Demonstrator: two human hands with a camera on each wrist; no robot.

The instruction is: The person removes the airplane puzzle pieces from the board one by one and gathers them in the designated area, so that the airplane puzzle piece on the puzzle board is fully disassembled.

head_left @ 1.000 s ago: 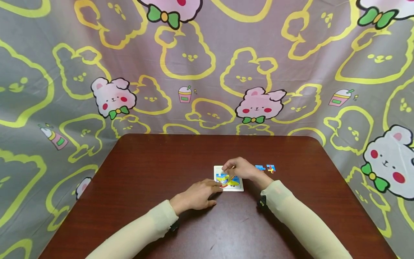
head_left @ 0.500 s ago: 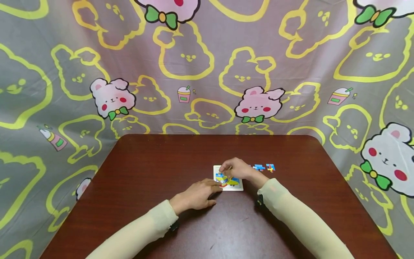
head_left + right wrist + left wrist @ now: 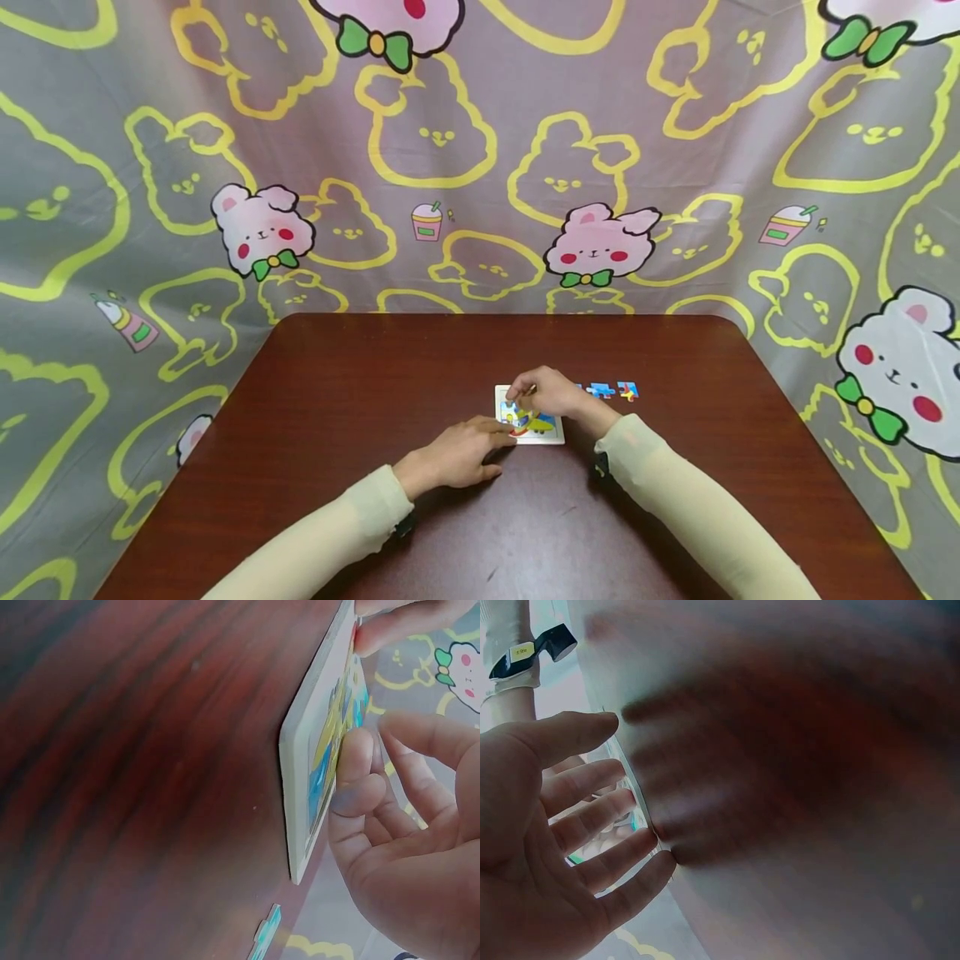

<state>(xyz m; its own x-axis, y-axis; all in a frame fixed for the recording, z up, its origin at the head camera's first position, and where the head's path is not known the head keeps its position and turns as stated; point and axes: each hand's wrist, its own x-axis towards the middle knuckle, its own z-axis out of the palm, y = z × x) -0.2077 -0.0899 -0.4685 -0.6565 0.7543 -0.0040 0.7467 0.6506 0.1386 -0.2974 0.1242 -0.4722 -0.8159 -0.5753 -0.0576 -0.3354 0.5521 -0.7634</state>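
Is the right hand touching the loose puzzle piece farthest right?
Apart. In the head view, the rightmost piece lies on the table, with a gap and another puzzle piece between it and the right hand.

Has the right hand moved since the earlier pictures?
Yes: the right hand has shifted slightly left over the board, uncovering more of the loose pieces.

2 long, plain cream sleeves (image 3: 315,546) ending well behind the fingers (image 3: 592,821), wrinkled cuffs (image 3: 381,502), 2 small black wrist devices (image 3: 602,467) also behind the fingers, 1 with a yellow label (image 3: 522,652) bearing dark print
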